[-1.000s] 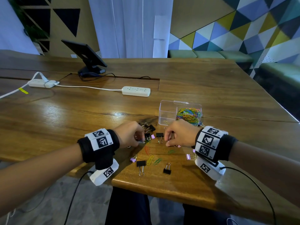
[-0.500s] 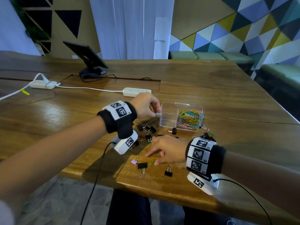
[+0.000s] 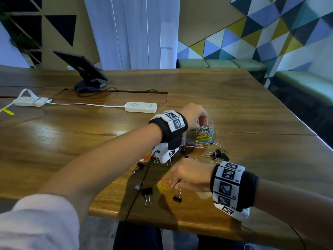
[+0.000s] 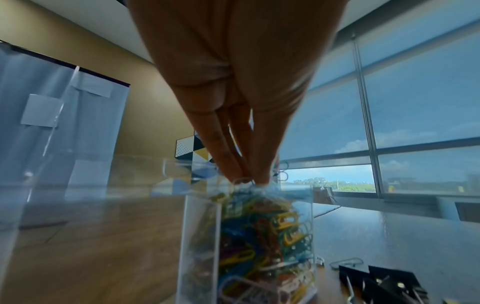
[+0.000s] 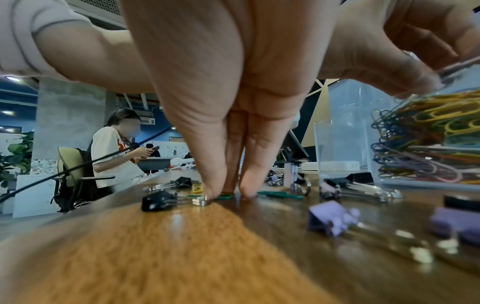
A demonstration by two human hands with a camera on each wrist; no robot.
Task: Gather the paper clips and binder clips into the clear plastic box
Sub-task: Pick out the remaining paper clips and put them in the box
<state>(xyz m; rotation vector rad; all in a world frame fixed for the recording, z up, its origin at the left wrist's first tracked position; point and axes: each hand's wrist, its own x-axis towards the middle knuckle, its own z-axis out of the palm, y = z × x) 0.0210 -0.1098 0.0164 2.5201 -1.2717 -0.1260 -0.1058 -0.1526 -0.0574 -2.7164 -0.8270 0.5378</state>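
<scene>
The clear plastic box (image 3: 198,145) (image 4: 202,236) (image 5: 345,144) stands mid-table, packed with coloured paper clips (image 3: 201,136). My left hand (image 3: 199,123) hovers over its open top, fingertips (image 4: 259,176) pinching a small clip with a wire loop just above the pile. My right hand (image 3: 173,186) is nearer the table's front edge, thumb and fingers (image 5: 210,185) pressed to the wood and pinching a green paper clip (image 5: 224,196). Loose black binder clips (image 3: 147,193) (image 3: 177,197), a purple one (image 3: 137,186) and yellow paper clips (image 3: 160,186) lie around it.
More binder clips (image 3: 216,155) lie right of the box. Two white power strips (image 3: 141,107) (image 3: 30,101) and a tablet on a stand (image 3: 81,67) sit farther back. The left wrist's black cable (image 3: 140,186) crosses the clips. The table's front edge (image 3: 144,217) is close. A seated person (image 5: 114,156) is in the background.
My left hand has carried its clip from the table, past the box's left side, to above the box. My right hand has drawn back toward the front edge onto the green paper clip.
</scene>
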